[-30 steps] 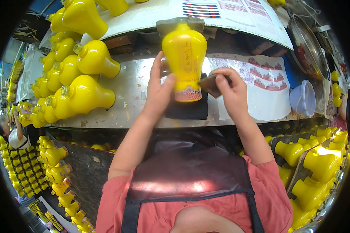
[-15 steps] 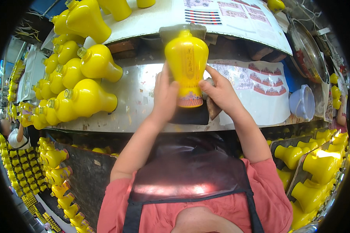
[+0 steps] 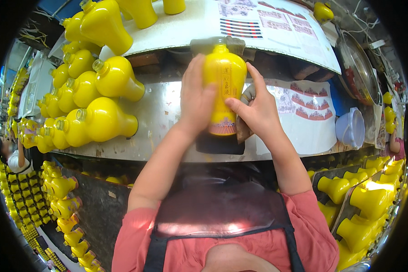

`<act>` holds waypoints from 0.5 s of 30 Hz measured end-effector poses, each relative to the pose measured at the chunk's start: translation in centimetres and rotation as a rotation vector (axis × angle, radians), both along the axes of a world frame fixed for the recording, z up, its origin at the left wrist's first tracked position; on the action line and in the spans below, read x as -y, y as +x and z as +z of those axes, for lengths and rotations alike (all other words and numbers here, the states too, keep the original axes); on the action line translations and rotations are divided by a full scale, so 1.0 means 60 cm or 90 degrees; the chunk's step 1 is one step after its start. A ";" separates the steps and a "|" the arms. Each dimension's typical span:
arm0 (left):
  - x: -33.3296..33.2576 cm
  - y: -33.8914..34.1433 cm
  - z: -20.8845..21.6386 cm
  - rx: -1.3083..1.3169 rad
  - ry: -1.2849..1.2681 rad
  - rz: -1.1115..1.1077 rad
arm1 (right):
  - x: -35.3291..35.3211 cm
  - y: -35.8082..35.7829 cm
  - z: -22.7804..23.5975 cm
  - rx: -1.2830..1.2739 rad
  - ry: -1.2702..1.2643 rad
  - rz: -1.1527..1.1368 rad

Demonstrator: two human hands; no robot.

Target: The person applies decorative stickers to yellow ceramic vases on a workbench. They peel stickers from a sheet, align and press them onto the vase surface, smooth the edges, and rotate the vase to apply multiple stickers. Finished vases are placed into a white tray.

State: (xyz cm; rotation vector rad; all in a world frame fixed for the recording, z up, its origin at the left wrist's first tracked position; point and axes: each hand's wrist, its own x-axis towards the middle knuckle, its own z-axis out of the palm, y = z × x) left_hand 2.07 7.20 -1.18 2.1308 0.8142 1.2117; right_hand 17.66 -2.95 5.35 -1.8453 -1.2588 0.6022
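A glossy yellow bottle [image 3: 222,86] with a slim column of dark characters and a patterned band round its foot lies over the worktable, its clear neck pointing away from me. My right hand [image 3: 257,106] grips its right side, thumb on the front and index finger along the shoulder. The other right fingers are partly hidden. My left hand [image 3: 196,97], blurred, lies along the left side with fingers stretched out, touching or very near it. Beneath the foot is a dark pad [image 3: 220,144]; a dark block [image 3: 229,42] sits behind the neck. A brownish object [image 3: 244,130] shows beside the foot.
Several plain yellow bottles [image 3: 106,119] lie stacked at the left. Printed decal sheets [image 3: 310,129] lie at the right beside a pale bucket [image 3: 350,128]. A white board [image 3: 186,34] spans the back. More yellow bottles [image 3: 371,199] fill racks low right; a person [image 3: 16,156] is far left.
My left hand has shifted up along the bottle's side, its fingers straighter. The bottle has turned slightly, bringing its characters into clearer view. The whole view has dropped a little in the picture.
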 end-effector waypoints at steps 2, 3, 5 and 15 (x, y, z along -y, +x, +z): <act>-0.008 -0.004 0.005 0.015 -0.009 -0.011 | -0.001 0.005 0.011 0.011 -0.044 0.001; -0.011 -0.003 0.010 0.027 -0.035 -0.011 | -0.003 0.006 0.016 0.039 -0.014 0.003; -0.012 0.013 0.019 0.112 -0.058 0.007 | -0.012 0.007 0.024 0.095 0.043 -0.009; -0.037 0.051 0.045 0.179 -0.226 0.022 | -0.048 0.010 0.028 0.067 0.134 -0.004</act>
